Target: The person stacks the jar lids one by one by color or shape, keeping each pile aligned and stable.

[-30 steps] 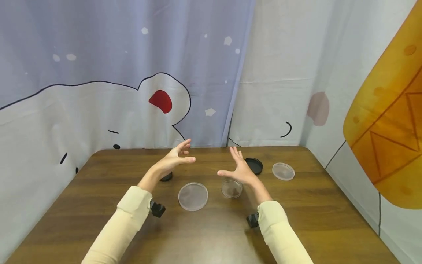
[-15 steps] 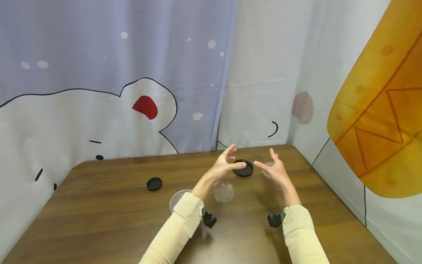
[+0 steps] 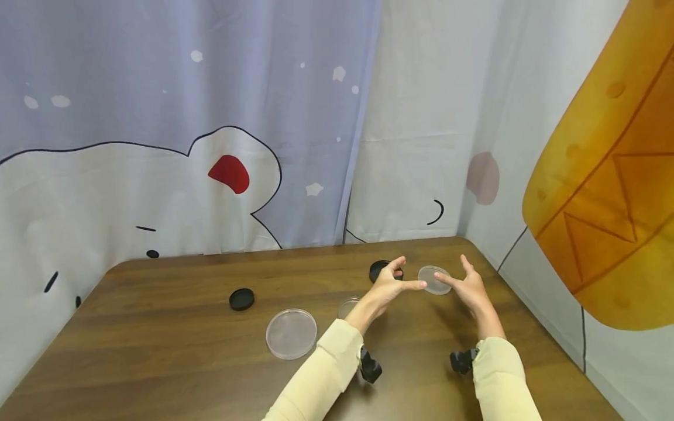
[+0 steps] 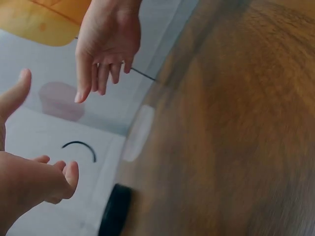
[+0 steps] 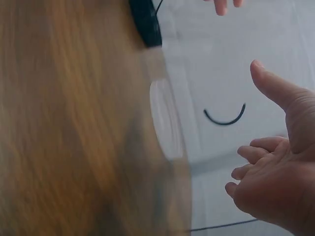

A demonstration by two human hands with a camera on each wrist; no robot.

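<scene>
Both hands hover above the right part of the wooden table, held apart with thumbs spread from the fingers and nothing in them. In the head view, a clear round dish (image 3: 433, 280) lies between and just beyond them; it also shows in the right wrist view as a pale flat disc (image 5: 166, 120). My left hand (image 3: 388, 289) partly covers a larger black round lid or dish (image 3: 378, 269). Behind the left wrist, a small clear dish (image 3: 347, 306) is mostly hidden. My right hand (image 3: 470, 287) is at the clear dish's right, its thumb overlapping the dish in view.
A large clear round dish (image 3: 291, 334) lies left of the left forearm, and a small black round lid or dish (image 3: 241, 299) sits farther left. A printed curtain (image 3: 295, 117) hangs behind the wooden table (image 3: 158, 351). Each wrist carries a small black camera (image 3: 371, 366).
Both hands have moved to the right across the table, from over the middle dishes to near the rightmost clear dish. The head view has turned right. The dishes appear to lie where they were.
</scene>
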